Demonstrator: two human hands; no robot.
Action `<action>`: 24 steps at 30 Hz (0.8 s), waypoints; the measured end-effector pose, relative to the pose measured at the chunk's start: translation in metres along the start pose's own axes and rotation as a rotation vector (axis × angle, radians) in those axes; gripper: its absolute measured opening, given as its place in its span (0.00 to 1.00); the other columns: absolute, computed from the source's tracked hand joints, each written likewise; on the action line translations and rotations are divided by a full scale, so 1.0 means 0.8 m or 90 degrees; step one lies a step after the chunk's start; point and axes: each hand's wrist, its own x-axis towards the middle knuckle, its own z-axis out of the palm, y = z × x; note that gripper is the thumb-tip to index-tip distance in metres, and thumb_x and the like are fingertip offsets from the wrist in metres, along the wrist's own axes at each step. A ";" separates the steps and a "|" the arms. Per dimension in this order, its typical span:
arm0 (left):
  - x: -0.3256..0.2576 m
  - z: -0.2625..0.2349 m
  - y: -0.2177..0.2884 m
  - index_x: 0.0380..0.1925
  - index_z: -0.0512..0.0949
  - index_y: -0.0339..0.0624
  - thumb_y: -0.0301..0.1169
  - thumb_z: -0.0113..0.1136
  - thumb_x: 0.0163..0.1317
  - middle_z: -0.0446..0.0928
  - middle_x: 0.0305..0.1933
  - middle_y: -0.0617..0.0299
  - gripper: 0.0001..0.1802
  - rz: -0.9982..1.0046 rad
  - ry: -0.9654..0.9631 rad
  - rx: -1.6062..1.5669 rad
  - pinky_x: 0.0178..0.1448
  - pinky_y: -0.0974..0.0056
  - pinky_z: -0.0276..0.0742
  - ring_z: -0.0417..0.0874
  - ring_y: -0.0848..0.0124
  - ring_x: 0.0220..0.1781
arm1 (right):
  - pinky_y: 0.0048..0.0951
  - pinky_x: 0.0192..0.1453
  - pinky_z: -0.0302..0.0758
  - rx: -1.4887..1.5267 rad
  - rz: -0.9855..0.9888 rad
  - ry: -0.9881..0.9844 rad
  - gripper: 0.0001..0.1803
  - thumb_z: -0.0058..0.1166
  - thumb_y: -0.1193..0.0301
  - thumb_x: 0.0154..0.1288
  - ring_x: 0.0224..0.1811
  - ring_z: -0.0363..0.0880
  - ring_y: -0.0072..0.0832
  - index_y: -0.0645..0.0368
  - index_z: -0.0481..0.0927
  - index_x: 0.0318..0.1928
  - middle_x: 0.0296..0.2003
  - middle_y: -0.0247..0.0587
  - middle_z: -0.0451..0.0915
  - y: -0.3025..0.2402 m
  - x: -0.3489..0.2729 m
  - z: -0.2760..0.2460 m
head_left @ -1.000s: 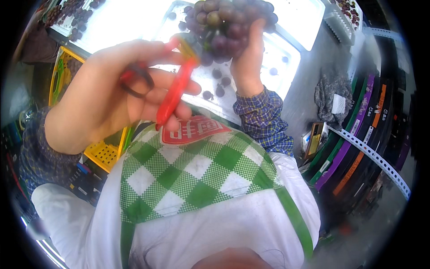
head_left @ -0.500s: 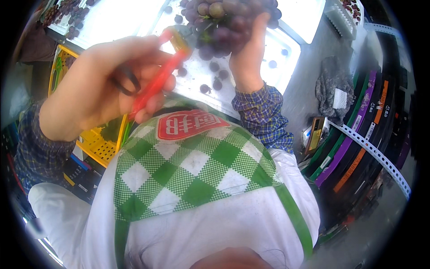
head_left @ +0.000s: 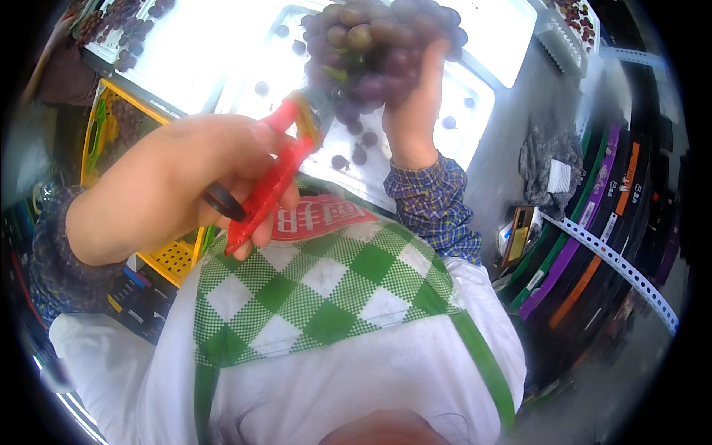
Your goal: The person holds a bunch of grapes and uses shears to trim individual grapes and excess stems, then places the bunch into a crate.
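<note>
My left hand (head_left: 182, 163) is closed round the red handles of small hand shears (head_left: 274, 178), with a dark band near the fingers. The shears' blades are blurred and reach the lower left side of a bunch of purple and greenish grapes (head_left: 371, 55); whether they touch it I cannot tell. My right hand (head_left: 415, 111) supports the bunch from its right, thumb up along the side and the other fingers hidden behind the fruit. Beneath lies a bright white tray (head_left: 469, 122) with several loose grapes (head_left: 360, 156) on it.
At the left stands a yellow plastic crate (head_left: 174, 259) with grapes inside. More grapes (head_left: 133, 41) lie at the far left. To the right are a grey crumpled cloth (head_left: 545, 159), stacked dark crates with coloured edges (head_left: 593, 200) and a perforated metal strip (head_left: 612, 259).
My left hand and the shears have moved down and slightly right, with the blades now under the bunch's left side. The bunch and my right hand stay almost in place, slightly lower.
</note>
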 end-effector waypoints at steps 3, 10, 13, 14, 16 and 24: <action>-0.014 -0.002 0.004 0.58 0.70 0.24 0.52 0.42 0.75 0.82 0.39 0.49 0.34 -0.063 0.011 -0.089 0.28 0.67 0.80 0.84 0.67 0.28 | 0.31 0.65 0.75 -0.005 -0.002 0.013 0.38 0.35 0.39 0.77 0.61 0.77 0.29 0.61 0.70 0.66 0.58 0.41 0.78 0.002 0.003 -0.004; -0.034 -0.010 0.021 0.61 0.68 0.23 0.50 0.38 0.75 0.82 0.41 0.42 0.35 -0.068 -0.047 -0.071 0.30 0.64 0.84 0.87 0.60 0.29 | 0.29 0.46 0.79 -0.053 -0.002 0.070 0.36 0.31 0.36 0.76 0.53 0.78 0.28 0.49 0.69 0.66 0.55 0.36 0.78 -0.001 0.006 -0.011; -0.041 -0.007 0.018 0.61 0.68 0.23 0.50 0.37 0.75 0.82 0.43 0.39 0.36 -0.057 -0.021 -0.123 0.31 0.62 0.86 0.87 0.57 0.30 | 0.28 0.57 0.76 -0.024 -0.007 0.067 0.36 0.36 0.39 0.76 0.57 0.77 0.26 0.55 0.70 0.66 0.58 0.36 0.77 -0.002 0.006 -0.012; -0.044 -0.006 0.017 0.62 0.68 0.23 0.50 0.36 0.75 0.82 0.44 0.38 0.36 -0.068 -0.011 -0.139 0.32 0.61 0.86 0.88 0.57 0.30 | 0.28 0.63 0.75 -0.003 -0.004 0.069 0.36 0.38 0.40 0.77 0.59 0.76 0.25 0.58 0.70 0.66 0.58 0.36 0.76 -0.002 0.006 -0.012; -0.046 -0.006 0.017 0.62 0.68 0.23 0.50 0.35 0.74 0.82 0.45 0.36 0.37 -0.093 0.004 -0.180 0.33 0.59 0.87 0.88 0.55 0.31 | 0.28 0.53 0.78 -0.045 -0.013 0.057 0.36 0.33 0.37 0.76 0.59 0.76 0.27 0.49 0.67 0.69 0.59 0.35 0.76 -0.003 0.006 -0.011; -0.037 -0.011 0.017 0.63 0.68 0.25 0.52 0.31 0.74 0.81 0.47 0.34 0.38 -0.106 -0.004 -0.263 0.35 0.56 0.88 0.88 0.52 0.34 | 0.29 0.54 0.77 -0.087 -0.011 0.039 0.37 0.31 0.36 0.76 0.59 0.75 0.28 0.44 0.63 0.72 0.60 0.32 0.75 -0.009 0.001 -0.012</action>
